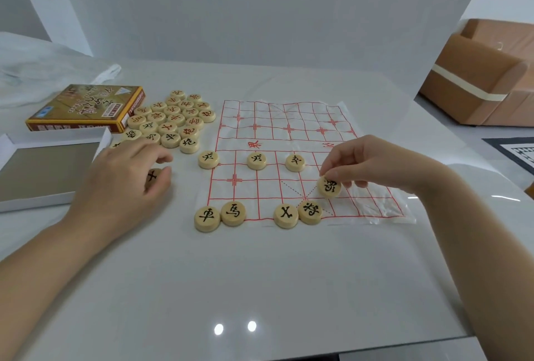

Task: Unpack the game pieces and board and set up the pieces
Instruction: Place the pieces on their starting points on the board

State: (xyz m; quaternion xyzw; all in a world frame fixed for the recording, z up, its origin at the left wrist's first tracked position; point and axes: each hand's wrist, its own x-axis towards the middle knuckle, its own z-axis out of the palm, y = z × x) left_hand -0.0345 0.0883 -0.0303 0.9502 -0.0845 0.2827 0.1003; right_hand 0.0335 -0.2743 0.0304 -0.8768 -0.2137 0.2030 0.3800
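A thin plastic board sheet (289, 118) with a red grid lies on the white table. Several round wooden pieces with black characters stand on its near half: three in a row (256, 160) and several along the near edge (233, 213). My right hand (367, 163) pinches one black-marked piece (329, 186) just above the board's near right part. My left hand (127, 176) holds another piece (153, 177) beside the board's left side. A cluster of loose pieces (173, 118) with red and black characters lies at the back left.
The game's box lid (83, 109) lies at the far left, and the open white box tray (43, 170) sits in front of it. Crumpled clear plastic (43, 69) lies behind them. A brown sofa (479, 72) stands beyond the table's right edge.
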